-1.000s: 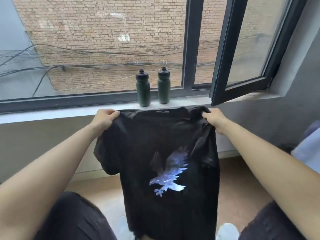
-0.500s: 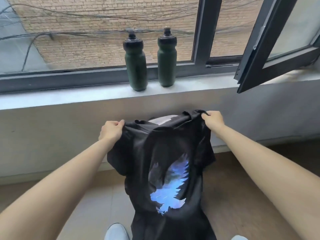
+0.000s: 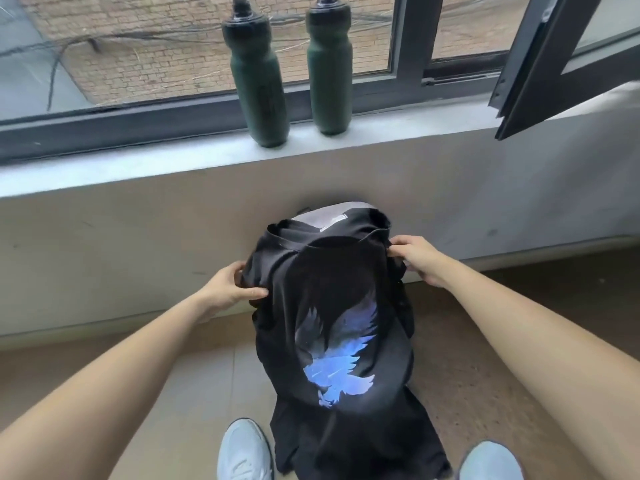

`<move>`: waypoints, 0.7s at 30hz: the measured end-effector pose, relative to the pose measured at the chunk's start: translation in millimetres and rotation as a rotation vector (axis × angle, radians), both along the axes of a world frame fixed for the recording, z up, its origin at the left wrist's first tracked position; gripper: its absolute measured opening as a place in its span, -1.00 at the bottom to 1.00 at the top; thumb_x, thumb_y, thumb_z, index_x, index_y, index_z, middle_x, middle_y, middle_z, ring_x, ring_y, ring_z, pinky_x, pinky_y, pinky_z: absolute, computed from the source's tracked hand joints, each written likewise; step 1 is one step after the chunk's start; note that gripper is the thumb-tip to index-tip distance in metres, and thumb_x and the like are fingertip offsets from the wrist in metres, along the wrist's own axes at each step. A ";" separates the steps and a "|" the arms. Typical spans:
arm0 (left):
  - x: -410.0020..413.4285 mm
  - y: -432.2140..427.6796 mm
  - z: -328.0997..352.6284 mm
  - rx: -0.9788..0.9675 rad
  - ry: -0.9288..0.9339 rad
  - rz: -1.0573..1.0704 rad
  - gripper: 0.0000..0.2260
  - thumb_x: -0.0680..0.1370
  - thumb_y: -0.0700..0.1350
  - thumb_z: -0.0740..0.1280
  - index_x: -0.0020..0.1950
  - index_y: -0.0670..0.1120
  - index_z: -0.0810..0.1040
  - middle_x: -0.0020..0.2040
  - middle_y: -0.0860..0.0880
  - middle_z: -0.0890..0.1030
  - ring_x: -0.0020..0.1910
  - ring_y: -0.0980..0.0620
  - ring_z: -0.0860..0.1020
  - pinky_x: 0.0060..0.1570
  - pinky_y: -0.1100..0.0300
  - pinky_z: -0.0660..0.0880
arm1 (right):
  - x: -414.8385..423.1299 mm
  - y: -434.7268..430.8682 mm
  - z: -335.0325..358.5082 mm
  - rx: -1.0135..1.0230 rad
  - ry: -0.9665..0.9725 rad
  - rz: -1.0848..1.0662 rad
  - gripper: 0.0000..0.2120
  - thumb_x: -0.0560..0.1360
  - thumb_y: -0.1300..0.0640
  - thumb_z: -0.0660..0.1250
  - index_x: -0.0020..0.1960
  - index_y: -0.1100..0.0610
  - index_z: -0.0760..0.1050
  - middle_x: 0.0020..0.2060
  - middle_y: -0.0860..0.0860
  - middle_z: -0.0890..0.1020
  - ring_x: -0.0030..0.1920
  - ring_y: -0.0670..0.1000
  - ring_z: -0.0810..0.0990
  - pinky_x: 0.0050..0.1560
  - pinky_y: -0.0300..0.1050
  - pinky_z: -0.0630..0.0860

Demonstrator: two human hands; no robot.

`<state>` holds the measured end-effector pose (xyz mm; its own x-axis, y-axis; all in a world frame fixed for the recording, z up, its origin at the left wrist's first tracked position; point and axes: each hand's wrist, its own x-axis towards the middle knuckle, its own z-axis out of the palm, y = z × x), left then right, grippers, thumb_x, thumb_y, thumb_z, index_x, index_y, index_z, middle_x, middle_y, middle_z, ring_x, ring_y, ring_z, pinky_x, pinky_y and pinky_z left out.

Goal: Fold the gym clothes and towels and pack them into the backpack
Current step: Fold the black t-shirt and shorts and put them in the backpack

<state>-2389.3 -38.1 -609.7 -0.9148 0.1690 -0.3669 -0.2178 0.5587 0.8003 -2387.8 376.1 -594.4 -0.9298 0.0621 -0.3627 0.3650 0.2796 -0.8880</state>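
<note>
Both hands have dropped since half a second ago, taking the black T-shirt (image 3: 332,299) down from chest height until it drapes over a grey-topped shape against the wall (image 3: 104,237), most likely the backpack (image 3: 330,218), though only its upper edge shows above the collar. The shirt hangs print outward, a blue eagle on its front, with the hem pooling on the floor (image 3: 194,382) between two pale shoes (image 3: 244,452). The left hand (image 3: 227,289) grips the left shoulder with its fingers curled into the cloth, and the right hand (image 3: 417,259) pinches the right shoulder seam; the two sit apart, one at each side of the collar. The shirt is unfolded, so the step in hand looks like laying it out for the first fold. To do that well, keep the shoulders level and taut, and lay the shirt flat rather than over the lumpy bag. Then bring each sleeve in toward the middle before doubling hem to collar. Behind, two dark green bottles (image 3: 258,81) stand side by side on the window sill (image 3: 138,161)
</note>
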 end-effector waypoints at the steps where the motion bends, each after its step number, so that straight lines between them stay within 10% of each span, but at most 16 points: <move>1: 0.6 -1.9 -3.2 -0.040 0.014 0.014 -0.51 0.38 -0.11 0.65 0.24 -0.12 0.58 0.09 0.01 0.73 0.13 0.03 0.68 0.13 0.15 0.56 | 0.7 1.3 -2.3 0.027 0.012 0.003 -0.89 0.53 0.29 0.35 -0.06 0.12 0.61 -0.27 0.00 0.62 -0.24 -0.04 0.51 -0.26 -0.17 0.33; 4: 6.2 -8.6 -7.5 -0.187 0.002 0.033 -0.88 0.51 -0.14 0.54 0.01 -0.12 0.71 -0.12 0.01 0.75 -0.02 -0.02 0.68 -0.05 0.20 0.52 | 4.6 7.1 -10.6 0.126 0.055 0.035 -0.95 0.52 0.28 0.40 -0.12 0.21 0.59 -0.24 0.07 0.59 -0.18 0.02 0.50 -0.16 -0.10 0.36; 11: 24.7 -32.6 60.4 -0.355 -0.072 0.087 -0.74 0.60 -0.04 0.41 -0.16 -0.21 0.67 -0.35 -0.03 0.62 -0.29 -0.05 0.58 -0.30 0.18 0.50 | 6.8 13.4 -3.9 0.220 0.195 -0.127 -0.66 0.61 0.10 0.35 -0.16 0.37 0.46 -0.28 0.13 0.45 -0.22 0.05 0.40 -0.24 -0.04 0.24; 21: 57.6 51.4 145.2 0.228 -0.361 0.356 -0.70 0.70 0.02 0.21 -0.08 -0.15 0.51 -0.43 -0.08 0.60 -0.51 0.00 0.62 -0.45 0.18 0.60 | 17.2 25.0 63.4 0.877 0.209 0.063 -0.74 0.66 -0.01 0.19 -0.15 0.11 0.40 -0.12 0.11 0.55 -0.05 0.22 0.46 -0.11 0.04 0.41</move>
